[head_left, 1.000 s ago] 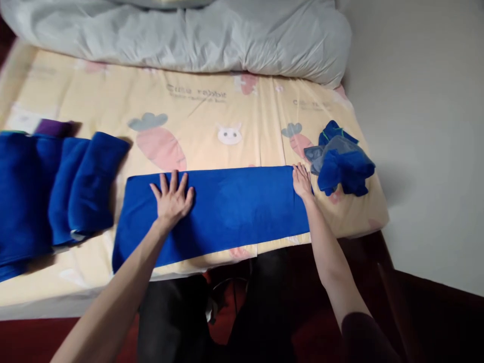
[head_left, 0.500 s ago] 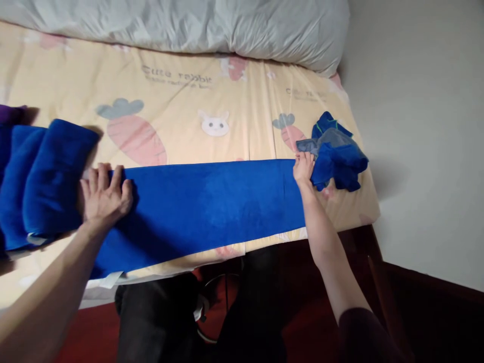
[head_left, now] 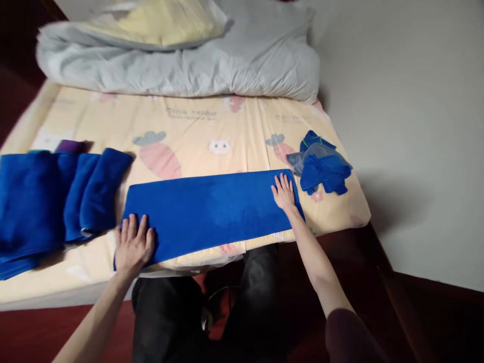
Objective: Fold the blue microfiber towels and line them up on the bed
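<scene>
A long blue cloth [head_left: 215, 212] lies flat across the near edge of the bed. On its left end my left hand [head_left: 133, 242] rests palm down, fingers spread. My right hand [head_left: 283, 191] lies flat on the cloth's upper right corner, fingers slightly apart. Just beyond that corner is a crumpled heap of blue and grey cloth [head_left: 325, 169]. Left of my left hand, folded blue cloths [head_left: 100, 194] sit in an overlapping row, with a bit of purple cloth [head_left: 71, 146] showing behind them.
The bed [head_left: 204, 156] has a cream sheet printed with carrots and rabbits. A grey quilt [head_left: 181, 73] lies across its far side, with a yellow-and-grey bundle [head_left: 170, 22] on top. A plain wall [head_left: 416, 126] stands at the right.
The view has tilted up and widened. My left hand has moved down toward the cloth's lower left corner. My right hand has come off the heap side and flattened on the cloth.
</scene>
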### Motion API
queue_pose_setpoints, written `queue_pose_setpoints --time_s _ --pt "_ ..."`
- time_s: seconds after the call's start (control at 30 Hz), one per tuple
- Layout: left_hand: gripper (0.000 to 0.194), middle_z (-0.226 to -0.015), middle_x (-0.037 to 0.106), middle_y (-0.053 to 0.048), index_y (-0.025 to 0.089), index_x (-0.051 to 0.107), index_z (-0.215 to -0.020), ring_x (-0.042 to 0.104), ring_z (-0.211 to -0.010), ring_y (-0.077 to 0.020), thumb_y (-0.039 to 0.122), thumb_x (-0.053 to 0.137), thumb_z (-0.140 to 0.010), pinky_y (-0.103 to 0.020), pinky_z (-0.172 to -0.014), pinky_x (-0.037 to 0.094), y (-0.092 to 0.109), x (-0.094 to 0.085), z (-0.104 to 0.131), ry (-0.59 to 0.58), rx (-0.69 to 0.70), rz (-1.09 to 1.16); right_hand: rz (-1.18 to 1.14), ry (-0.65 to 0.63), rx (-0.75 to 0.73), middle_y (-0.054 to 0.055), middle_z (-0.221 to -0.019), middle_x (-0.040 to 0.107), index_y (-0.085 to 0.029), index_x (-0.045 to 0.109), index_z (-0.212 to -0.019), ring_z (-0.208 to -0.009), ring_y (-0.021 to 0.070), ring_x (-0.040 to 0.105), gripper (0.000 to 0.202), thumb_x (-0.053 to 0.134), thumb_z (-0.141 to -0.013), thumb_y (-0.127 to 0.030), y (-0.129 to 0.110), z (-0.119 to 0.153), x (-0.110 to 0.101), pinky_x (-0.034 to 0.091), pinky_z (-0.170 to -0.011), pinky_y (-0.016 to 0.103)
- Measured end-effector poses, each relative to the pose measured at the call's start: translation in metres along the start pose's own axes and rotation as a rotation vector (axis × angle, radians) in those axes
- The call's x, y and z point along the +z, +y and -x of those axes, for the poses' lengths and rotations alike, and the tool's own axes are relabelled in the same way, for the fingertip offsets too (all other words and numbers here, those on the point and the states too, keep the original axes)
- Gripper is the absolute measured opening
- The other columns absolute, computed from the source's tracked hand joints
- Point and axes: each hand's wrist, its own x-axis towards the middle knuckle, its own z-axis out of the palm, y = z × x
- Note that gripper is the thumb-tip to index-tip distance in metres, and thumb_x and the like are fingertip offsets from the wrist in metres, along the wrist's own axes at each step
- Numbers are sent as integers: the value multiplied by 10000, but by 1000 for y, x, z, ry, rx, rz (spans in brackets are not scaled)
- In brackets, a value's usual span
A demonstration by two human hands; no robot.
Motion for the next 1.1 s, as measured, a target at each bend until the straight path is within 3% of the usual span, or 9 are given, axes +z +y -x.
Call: queue_pose_setpoints --time_s 0.1,0.2,0.33,0.43,0.53,0.63,0.7,0.87,1.1 --pt "649 -1720 228 -230 61 355 -1619 142 -1626 -337 391 299 -1063 -597 -1298 170 -5 1 37 34 21 6 23 14 -38 83 -1747 226 -198 318 -1659 -1632 225 155 632 239 -1099 -480 3 57 0 123 -1322 499" --pt "632 -1691 300 -241 52 373 -1606 129 -1627 -343 305 313 -1030 -645 -1281 177 -16 -1 85 15 40 -7 42 50 201 111 -1738 242 -170 336 -1652 -1625 244 185 649 209 -1090 -468 21 111 -8 130 -1315 518" --pt "593 -1593 495 -204 106 536 -1509 299 -1585 -313 299 381 -970 -541 -1260 323 -26 -5 147 -195 -72 -10 -8 47 332 148 -1727 265 -113 376 -1631 -1624 281 187 673 218 -1068 -446 33 159 -23 131 -1308 517" --pt "606 -1502 604 -175 132 573 -1481 539 -1440 -291 318 366 -943 -458 -1145 498 -30 -4 196 -296 -189 23 -99 139 410 182 -1724 256 -97 387 -1623 -1627 320 167 719 173 -1055 -481 3 216 -16 140 -1290 582" --pt "630 -1510 607 -127 199 555 -1514 511 -1462 -286 373 348 -945 -448 -1124 515 -39 -6 241 -339 -296 64 -321 188 429 193 -1681 355 -117 454 -1594 -1599 351 262 844 120 -1015 -631 -47 307 17 269 -1255 584" --pt "628 -1483 627 -140 210 632 -1444 509 -1463 -321 488 413 -925 -435 -1119 510 -56 -21 261 -318 -273 16 -589 32 470 136 -1577 533 -202 484 -1588 -1482 306 494 890 90 -977 -716 -86 394 53 438 -1186 469" --pt "645 -1448 647 -161 190 658 -1406 523 -1447 -352 544 469 -901 -464 -1136 486 -66 -38 258 -275 -197 -33 -660 -79 556 127 -1537 578 -219 479 -1593 -1401 318 584 917 112 -952 -762 -98 427 63 493 -1140 456" --pt "591 -1505 593 -188 184 653 -1409 423 -1509 -383 473 573 -900 -524 -1212 366 -57 -64 232 -199 -106 -128 -625 -132 462 185 -1635 436 -89 416 -1611 -1509 322 451 878 232 -990 -682 -108 416 34 406 -1218 446" --pt "678 -1684 251 -315 93 456 -1580 286 -1539 -511 364 564 -968 -614 -1187 326 -8 -39 234 -66 -261 -225 -333 -201 216 98 -1740 245 -192 457 -1602 -1611 400 183 660 449 -1013 -490 -154 374 -3 285 -1268 556"
